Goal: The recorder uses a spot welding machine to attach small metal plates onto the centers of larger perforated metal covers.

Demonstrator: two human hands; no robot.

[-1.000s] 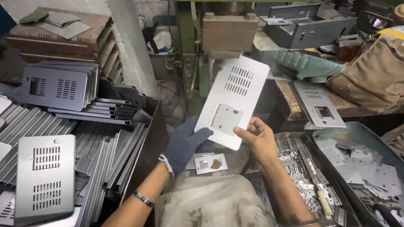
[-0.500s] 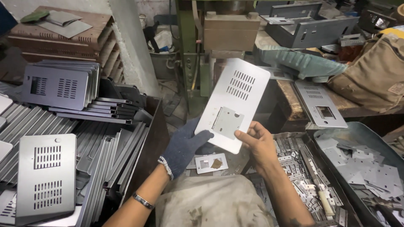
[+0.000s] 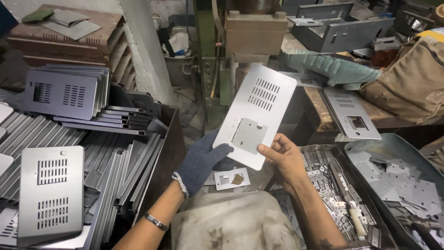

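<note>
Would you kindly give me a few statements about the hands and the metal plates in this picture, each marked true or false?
1. Both hands hold one slotted metal plate. True.
2. The right hand wears a dark knit glove. False: the right hand is bare; the glove is on the left hand.
3. A small square plate lies against the held plate's face, below its slots. True.
4. The tray of small flat blanks sits to the person's left. False: it is on the right; stacked slotted panels fill the left.
5. The left wrist carries a thin bracelet. True.
6. The held plate lies flat on the bench. False: it is held up in the air, tilted.
</note>
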